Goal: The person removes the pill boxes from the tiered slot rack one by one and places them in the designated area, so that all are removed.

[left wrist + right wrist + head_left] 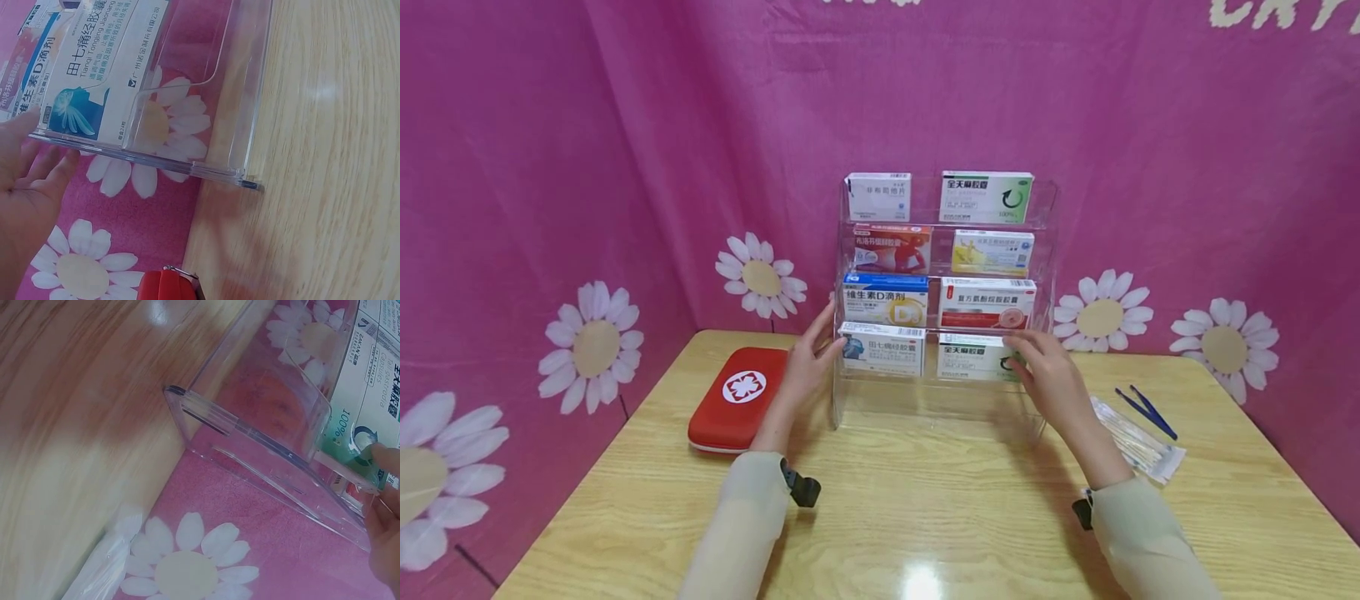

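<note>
A clear acrylic display rack (880, 404) stands on the table with medicine boxes in pairs on its tiers. My right hand (1056, 379) pinches the right end of a white and green medicine box (966, 360) on the lowest filled tier; in the right wrist view its thumb (384, 457) lies against the printed front. My left hand (805, 367) touches the rack's left side with fairly straight fingers, beside a white and blue medicine box (883, 354). The left wrist view shows that box's front (112, 69) close to the left thumb.
A red first-aid case (726, 408) with a white emblem lies left of the rack. To the right are a packet of cotton swabs (1138, 442) and blue tweezers (1147, 410). A pink curtain (760, 108) with daisies hangs behind the wooden table (917, 500).
</note>
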Demonstrator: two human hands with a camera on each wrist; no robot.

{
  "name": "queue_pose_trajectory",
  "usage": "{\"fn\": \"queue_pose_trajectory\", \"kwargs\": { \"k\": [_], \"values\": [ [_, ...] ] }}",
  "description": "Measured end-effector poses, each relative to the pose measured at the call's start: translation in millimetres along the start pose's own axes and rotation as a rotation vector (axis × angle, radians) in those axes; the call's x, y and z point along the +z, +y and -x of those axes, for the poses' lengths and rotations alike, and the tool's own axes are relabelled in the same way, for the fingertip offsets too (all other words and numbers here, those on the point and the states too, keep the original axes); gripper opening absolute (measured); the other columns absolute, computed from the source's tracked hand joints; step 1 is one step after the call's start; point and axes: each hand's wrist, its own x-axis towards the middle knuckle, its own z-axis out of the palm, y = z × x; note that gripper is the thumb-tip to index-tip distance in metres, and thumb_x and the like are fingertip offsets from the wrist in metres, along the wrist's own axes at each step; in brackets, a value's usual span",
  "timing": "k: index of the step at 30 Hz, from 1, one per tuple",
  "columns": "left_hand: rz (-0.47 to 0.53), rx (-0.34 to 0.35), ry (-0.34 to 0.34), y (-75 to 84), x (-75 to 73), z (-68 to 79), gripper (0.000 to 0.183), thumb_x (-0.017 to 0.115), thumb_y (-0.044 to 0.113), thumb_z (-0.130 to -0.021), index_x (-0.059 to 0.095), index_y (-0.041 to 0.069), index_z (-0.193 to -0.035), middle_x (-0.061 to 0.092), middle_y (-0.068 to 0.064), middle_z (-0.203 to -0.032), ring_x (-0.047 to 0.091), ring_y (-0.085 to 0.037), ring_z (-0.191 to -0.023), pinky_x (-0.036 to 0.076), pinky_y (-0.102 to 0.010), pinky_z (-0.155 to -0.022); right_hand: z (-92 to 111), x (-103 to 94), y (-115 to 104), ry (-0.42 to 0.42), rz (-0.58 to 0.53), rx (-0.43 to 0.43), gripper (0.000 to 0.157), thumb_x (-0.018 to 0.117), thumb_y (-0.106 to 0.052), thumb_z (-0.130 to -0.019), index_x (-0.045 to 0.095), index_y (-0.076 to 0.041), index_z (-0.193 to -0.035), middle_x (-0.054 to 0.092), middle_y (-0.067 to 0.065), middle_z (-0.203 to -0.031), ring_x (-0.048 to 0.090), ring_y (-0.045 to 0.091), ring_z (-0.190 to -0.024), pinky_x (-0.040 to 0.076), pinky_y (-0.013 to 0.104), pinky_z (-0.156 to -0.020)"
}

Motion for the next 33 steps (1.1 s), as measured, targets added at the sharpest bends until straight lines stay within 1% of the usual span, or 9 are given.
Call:
{"fn": "queue_pose_trajectory", "kwargs": {
  "k": [5, 12, 17, 22, 26, 29, 30, 33],
  "values": [
    [-0.033, 0.022, -0.005, 3.9, -3.0, -2.5, 0.062, 0.056, -0.002, -0.096, 0.035, 0.013, -0.152, 0.041, -0.016, -0.155, 0.046, -0.034, -0.139, 0.044, -0.042, -0.109, -5, -1.2, 0, 0.006, 0.014, 0.023, 0.035, 0.078, 0.008, -0.074, 0.068, 0.002, -0.107, 0.067, 0.022, -0.109, 0.062, 0.04, -0.103, 0.054, 0.053, -0.092],
    [-0.046, 0.027, -0.016, 5.7, -5.1, -5.5, 0.061, 0.055, -0.002, -0.096, 0.036, 0.015, -0.152, 0.04, -0.014, -0.155, 0.046, -0.033, -0.139, 0.044, -0.041, -0.109, -12, -2.4, 0, 0.007, -0.001, 0.067, 0.032, 0.079, 0.006, -0.074, 0.069, 0.001, -0.104, 0.067, 0.021, -0.104, 0.062, 0.039, -0.099, 0.054, 0.051, -0.089],
    [-0.06, 0.02, -0.02, 5.8, -5.7, -5.3, 0.061, 0.055, 0.0, -0.096, 0.036, 0.016, -0.152, 0.041, -0.013, -0.155, 0.046, -0.032, -0.139, 0.044, -0.042, -0.109, -12, -3.9, 0, 0.007, -0.039, 0.09, 0.031, 0.078, 0.008, -0.074, 0.068, 0.0, -0.102, 0.065, 0.021, -0.102, 0.061, 0.039, -0.098, 0.053, 0.051, -0.088],
    [-0.074, 0.011, -0.023, 4.8, -6.2, -4.2, 0.06, 0.056, 0.002, -0.097, 0.037, 0.018, -0.152, 0.043, -0.012, -0.154, 0.047, -0.031, -0.139, 0.044, -0.04, -0.109, -13, -6.1, -1, 0.004, -0.093, 0.117, 0.031, 0.076, 0.01, -0.074, 0.068, 0.0, -0.102, 0.064, 0.02, -0.104, 0.059, 0.038, -0.101, 0.052, 0.051, -0.09],
    [-0.076, 0.035, -0.022, 3.0, -6.9, -3.1, 0.06, 0.056, 0.0, -0.096, 0.038, 0.015, -0.151, 0.043, -0.014, -0.154, 0.047, -0.032, -0.138, 0.045, -0.041, -0.108, -12, -6.8, -1, 0.016, -0.132, 0.132, 0.029, 0.074, 0.012, -0.076, 0.068, 0.001, -0.102, 0.063, 0.02, -0.104, 0.059, 0.037, -0.102, 0.052, 0.05, -0.092],
    [-0.072, 0.037, -0.027, 1.1, -7.5, -2.4, 0.061, 0.056, -0.001, -0.096, 0.038, 0.013, -0.151, 0.043, -0.014, -0.154, 0.047, -0.033, -0.138, 0.044, -0.041, -0.108, -11, -6.8, -1, 0.033, -0.149, 0.142, 0.029, 0.073, 0.013, -0.076, 0.068, 0.001, -0.101, 0.064, 0.018, -0.104, 0.059, 0.034, -0.102, 0.052, 0.042, -0.089],
    [-0.07, 0.03, -0.028, 0.5, -7.7, -2.1, 0.061, 0.056, -0.001, -0.096, 0.037, 0.014, -0.151, 0.043, -0.014, -0.153, 0.047, -0.033, -0.138, 0.044, -0.041, -0.108, -11, -6.7, -1, 0.039, -0.152, 0.147, 0.029, 0.074, 0.013, -0.076, 0.069, 0.001, -0.101, 0.064, 0.018, -0.103, 0.059, 0.034, -0.101, 0.052, 0.038, -0.088],
    [-0.065, 0.012, -0.033, -0.1, -8.1, -0.8, 0.061, 0.057, -0.001, -0.095, 0.037, 0.014, -0.151, 0.043, -0.014, -0.153, 0.047, -0.033, -0.138, 0.044, -0.04, -0.109, -11, -7.2, -2, 0.066, -0.169, 0.167, 0.027, 0.075, 0.012, -0.075, 0.069, 0.001, -0.1, 0.065, 0.018, -0.103, 0.061, 0.032, -0.097, 0.048, 0.016, -0.081]
  ]
}}
